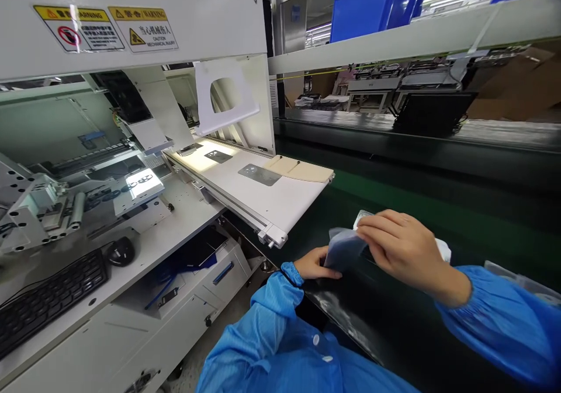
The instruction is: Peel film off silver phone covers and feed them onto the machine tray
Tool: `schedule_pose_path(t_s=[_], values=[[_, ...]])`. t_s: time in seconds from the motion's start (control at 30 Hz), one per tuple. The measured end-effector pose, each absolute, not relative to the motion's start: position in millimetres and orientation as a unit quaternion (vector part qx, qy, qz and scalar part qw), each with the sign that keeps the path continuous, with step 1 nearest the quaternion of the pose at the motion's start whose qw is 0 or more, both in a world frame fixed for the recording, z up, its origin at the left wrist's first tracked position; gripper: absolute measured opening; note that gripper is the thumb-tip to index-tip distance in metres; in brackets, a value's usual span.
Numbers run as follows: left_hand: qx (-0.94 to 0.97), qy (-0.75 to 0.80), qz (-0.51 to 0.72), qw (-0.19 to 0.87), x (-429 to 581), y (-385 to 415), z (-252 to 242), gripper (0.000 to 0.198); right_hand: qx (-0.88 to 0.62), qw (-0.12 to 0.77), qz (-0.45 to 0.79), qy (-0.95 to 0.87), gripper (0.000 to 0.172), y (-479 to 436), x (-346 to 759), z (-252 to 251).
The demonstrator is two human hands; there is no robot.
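My left hand (pixel 313 265) and my right hand (pixel 401 247) meet over the dark green conveyor belt (pixel 438 206), both in blue sleeves. Between them is a thin dark grey sheet in a clear plastic bag (pixel 344 248). The left hand's fingers pinch its lower left edge. The right hand curls over its right side, fingers closed on the bag. A white edge of the bag (pixel 443 250) pokes out behind my right wrist.
A white machine stands at left with a white outfeed belt (pixel 280 197) carrying two grey flat pieces (pixel 259 174). A keyboard (pixel 48 299) and mouse (pixel 120 251) lie on its shelf. Blue bins (pixel 377 4) sit on an upper shelf.
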State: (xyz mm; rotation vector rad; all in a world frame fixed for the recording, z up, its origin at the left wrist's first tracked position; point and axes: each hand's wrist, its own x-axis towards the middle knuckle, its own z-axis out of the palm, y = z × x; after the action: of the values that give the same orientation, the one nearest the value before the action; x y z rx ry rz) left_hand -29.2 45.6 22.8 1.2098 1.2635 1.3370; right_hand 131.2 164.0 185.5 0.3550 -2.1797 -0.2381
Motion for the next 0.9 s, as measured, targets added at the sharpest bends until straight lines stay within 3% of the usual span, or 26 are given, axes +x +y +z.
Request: schedule_pose_path(t_s=[0.23, 0.53, 0.73, 0.9], values=[[0.476, 0.474, 0.571, 0.472, -30, 49, 20, 0.075, 0.127, 0.453, -0.087, -0.878, 0.02, 165, 131, 195], [0.448, 0.468, 0.577, 0.497, -31, 53, 23, 0.076, 0.115, 0.467, -0.059, -0.875, 0.015, 169, 126, 200], [0.446, 0.464, 0.579, 0.5, -30, 57, 23, 0.078, 0.024, 0.393, 0.174, -0.902, 0.016, 174, 121, 204], [0.429, 0.46, 0.603, 0.49, -30, 60, 14, 0.064, -0.065, 0.309, 0.391, -0.865, 0.041, 176, 121, 211]])
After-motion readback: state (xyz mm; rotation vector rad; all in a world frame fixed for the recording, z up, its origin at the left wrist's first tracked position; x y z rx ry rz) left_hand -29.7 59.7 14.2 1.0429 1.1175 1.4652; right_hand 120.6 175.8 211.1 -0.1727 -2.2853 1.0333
